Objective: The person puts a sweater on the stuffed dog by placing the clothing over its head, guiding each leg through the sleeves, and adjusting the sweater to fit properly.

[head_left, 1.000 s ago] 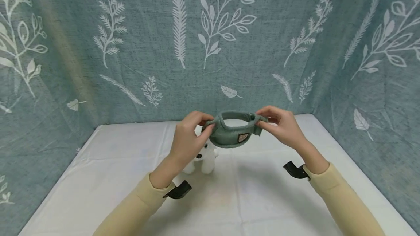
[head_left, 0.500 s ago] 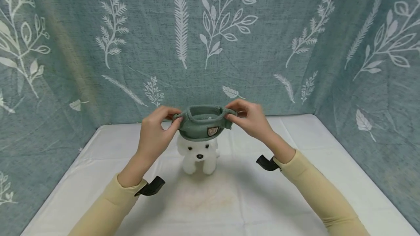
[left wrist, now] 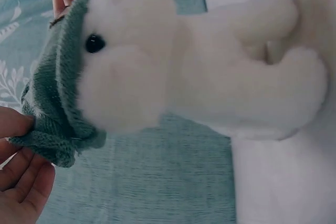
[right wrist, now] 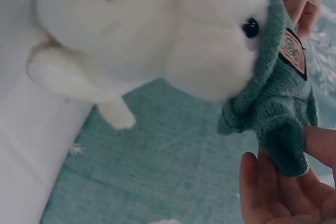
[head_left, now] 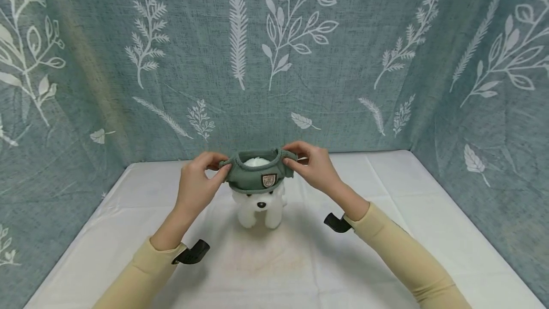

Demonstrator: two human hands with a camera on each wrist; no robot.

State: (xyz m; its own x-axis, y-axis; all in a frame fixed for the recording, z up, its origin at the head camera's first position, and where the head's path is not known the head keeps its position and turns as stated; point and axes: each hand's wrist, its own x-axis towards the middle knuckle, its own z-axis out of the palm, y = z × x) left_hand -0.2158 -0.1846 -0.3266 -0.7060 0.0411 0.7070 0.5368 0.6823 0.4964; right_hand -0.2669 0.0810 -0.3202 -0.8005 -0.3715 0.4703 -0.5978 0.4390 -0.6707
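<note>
A white plush dog (head_left: 260,211) with black eyes and nose stands facing me. Over the top of its head sits a small green knitted sweater (head_left: 250,180) with a shield-shaped patch on the front. White fur shows through the neck opening, and the lower hem lies just at the eyes. My left hand (head_left: 198,182) pinches one short sleeve between thumb and fingers. On the other side, my right hand (head_left: 312,166) pinches the opposite sleeve. In the right wrist view the sleeve's open end (right wrist: 289,148) shows between thumb and fingers.
A white cloth (head_left: 364,261) covers the table under the dog. Green curtains (head_left: 197,51) with white leaf prints hang behind and at both sides. Black curved pieces (head_left: 193,252) sit at both sleeve cuffs.
Both hands have carried the sweater leftward over the dog, then lowered it onto its head. The hem has come down to the eyes, and the head top now shows in the neck opening.
</note>
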